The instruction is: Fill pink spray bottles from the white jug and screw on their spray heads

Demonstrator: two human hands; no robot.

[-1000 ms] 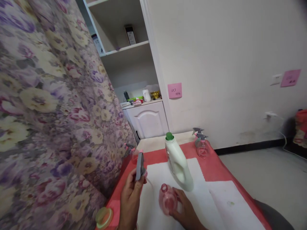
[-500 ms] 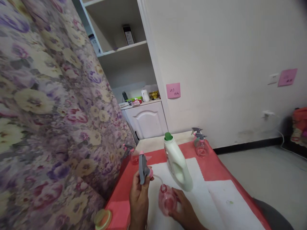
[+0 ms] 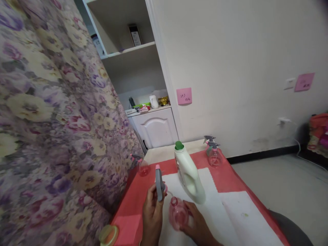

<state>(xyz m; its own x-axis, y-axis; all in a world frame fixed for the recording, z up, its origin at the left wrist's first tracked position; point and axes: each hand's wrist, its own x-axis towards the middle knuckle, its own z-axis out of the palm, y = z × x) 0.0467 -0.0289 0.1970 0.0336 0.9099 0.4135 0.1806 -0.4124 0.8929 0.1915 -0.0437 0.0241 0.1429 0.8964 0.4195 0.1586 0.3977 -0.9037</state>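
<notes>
A grey and pink trigger spray head [image 3: 159, 184] is pinched in my left hand [image 3: 153, 212], its pale tube slanting toward the bottle on the right. My right hand [image 3: 196, 222] grips the side of a clear pink spray bottle [image 3: 177, 214], which stands on white paper with its neck uncovered. Just behind the bottle is a large pale green jug [image 3: 190, 176] with a green spout in its uncapped mouth. My left fingers are partly hidden behind the spray head.
Two spray bottles [image 3: 214, 158] stand at the table's back right, another spray bottle [image 3: 143, 168] at the left edge. A yellowish round lid or jar [image 3: 109, 235] lies front left. White paper [image 3: 241, 208] covers part of the red cloth [image 3: 128, 218]. A floral curtain [image 3: 64, 136] hangs close on the left.
My left hand has moved right with the spray head, turning it more upright and bringing its tube closer to the bottle neck. My right hand keeps the bottle in place.
</notes>
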